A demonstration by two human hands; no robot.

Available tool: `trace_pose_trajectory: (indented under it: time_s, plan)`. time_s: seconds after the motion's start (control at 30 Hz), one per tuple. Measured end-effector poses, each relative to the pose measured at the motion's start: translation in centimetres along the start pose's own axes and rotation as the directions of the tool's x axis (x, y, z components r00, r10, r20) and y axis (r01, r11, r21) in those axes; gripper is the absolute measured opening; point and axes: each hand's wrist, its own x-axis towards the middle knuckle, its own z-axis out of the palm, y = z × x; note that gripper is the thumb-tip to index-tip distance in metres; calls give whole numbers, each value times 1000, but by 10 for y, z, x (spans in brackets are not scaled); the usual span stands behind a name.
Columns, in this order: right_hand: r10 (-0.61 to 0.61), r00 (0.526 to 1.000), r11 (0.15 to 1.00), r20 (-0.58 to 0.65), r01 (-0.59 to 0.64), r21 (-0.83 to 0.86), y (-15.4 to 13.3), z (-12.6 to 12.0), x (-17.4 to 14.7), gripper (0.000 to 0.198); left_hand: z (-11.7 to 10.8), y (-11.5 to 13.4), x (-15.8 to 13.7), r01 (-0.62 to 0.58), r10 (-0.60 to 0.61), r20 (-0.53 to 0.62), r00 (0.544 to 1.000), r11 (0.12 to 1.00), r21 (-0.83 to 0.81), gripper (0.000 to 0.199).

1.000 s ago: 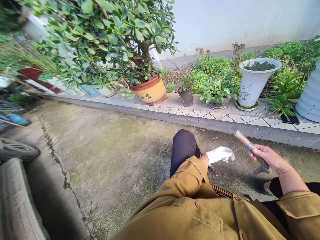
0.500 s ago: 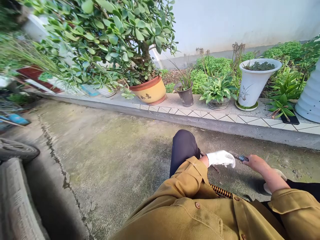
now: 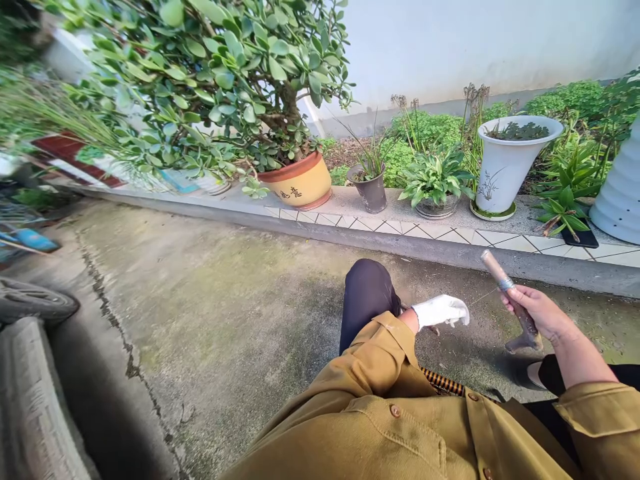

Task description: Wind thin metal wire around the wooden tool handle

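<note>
My right hand (image 3: 543, 310), bare, is closed around a forked wooden stick (image 3: 495, 268), its pale cut end pointing up and away and its fork pointing down. A band of thin bluish-silver wire (image 3: 506, 284) is wound round the stick just above my fingers. From the band a fine strand stretches left to my left hand (image 3: 443, 311), which wears a white glove. Its fingers are curled and closed on the strand's end. Partly hidden beneath the glove, a brown stick-like piece shows by my knee (image 3: 370, 293).
A tiled ledge (image 3: 450, 235) runs across in front, carrying a big jade plant in a yellow pot (image 3: 300, 181), a small grey pot (image 3: 373, 192), a tall white planter (image 3: 507, 173) and a black phone (image 3: 580, 236). A wheel (image 3: 33, 298) lies at the left on the concrete floor (image 3: 210, 300).
My right hand has moved right, away from the glove, and the stick has swung more upright. The strand between the hands now shows stretched out. My left hand has barely moved.
</note>
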Motion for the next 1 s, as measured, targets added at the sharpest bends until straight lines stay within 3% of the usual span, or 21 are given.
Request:
trace_pose_trajectory:
  time_s: [0.1,0.2,0.27,0.37,0.4,0.47,0.53,0.63,0.7,0.73,0.8,0.87,0.93,1.0]
  plan:
    - [55,977,998,-204,-53,16,15,-8,9,44,10,5,-1,62,-58,104,993,997,-41,22]
    - [73,960,963,-269,-138,-231,32,-10,18,35,15,12,-10,142,-138,76,987,989,-38,17]
    - [59,953,831,-298,-212,-514,40,-10,25,31,15,18,-19,160,-159,7,987,987,-35,14]
    - [70,963,539,-262,-257,-802,49,-5,30,28,9,23,-30,169,-171,-60,983,985,-35,11]
    - [109,970,477,-219,-244,-844,52,-2,30,26,7,24,-31,173,-175,-67,982,984,-33,10]
    - [232,970,437,-78,-176,-882,56,9,26,19,4,24,-29,182,-183,-67,981,983,-28,10]
    - [389,915,493,108,-109,-863,57,22,18,15,1,23,-23,183,-184,-54,981,983,-24,11]
    - [553,717,672,424,-83,-736,49,35,3,29,-1,15,-12,135,-135,-9,991,990,-30,15]
    - [519,617,802,591,-112,-587,34,36,-5,42,-3,7,-4,56,-56,-14,998,998,-26,17]
    - [458,615,859,642,-122,-496,25,33,-8,47,-4,3,-1,30,-30,-47,998,999,-15,16]
    - [281,745,942,605,-94,-322,7,23,-13,48,-5,-3,3,21,-19,-141,990,1000,10,15]
    - [110,870,979,481,-12,-203,-5,10,-15,47,-2,-5,3,28,-24,-183,983,999,22,16]
    - [18,952,992,307,22,-126,-7,-4,-12,45,2,-2,1,22,-19,-135,991,1000,22,21]
    - [12,994,996,109,-2,-88,1,-13,-7,43,7,5,-3,41,-41,-53,998,999,0,23]
